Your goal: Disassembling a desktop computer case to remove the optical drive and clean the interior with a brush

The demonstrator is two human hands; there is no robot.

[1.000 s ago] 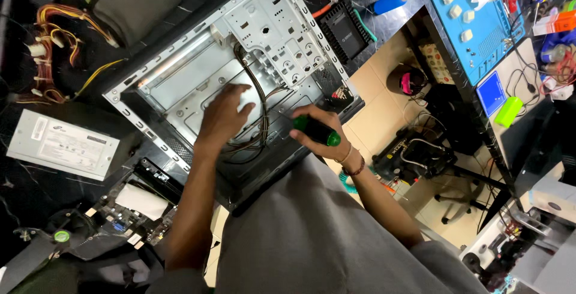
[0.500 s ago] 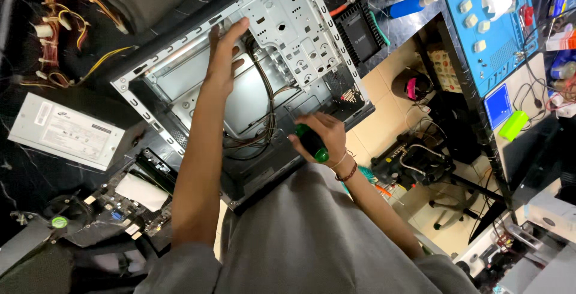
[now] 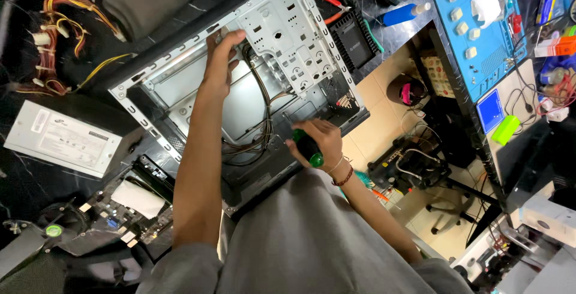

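Right hand (image 3: 321, 144) sits nearest, at the near edge of the open computer case (image 3: 240, 90), fingers closed around a green-and-black screwdriver (image 3: 309, 148); its green butt points back toward the body. It has barely shifted over the last second.

Left hand (image 3: 221, 60) has changed most: a second ago it lay low in the case over the bundle of cables (image 3: 261, 132); now the arm is stretched across the case to its far wall, fingers curled at the top edge beside the perforated drive cage (image 3: 288, 30). Whether it grips the cable end or the metal rim, I cannot tell. Judgement: work has moved from the cable bundle to its upper anchor point by the cage.

Left of the case: circuit board (image 3: 117, 210), grey power supply (image 3: 60, 138) on the dark table (image 3: 24, 180). Farther off: loose coloured wires (image 3: 60, 30). Far right: blue mat (image 3: 480, 30).
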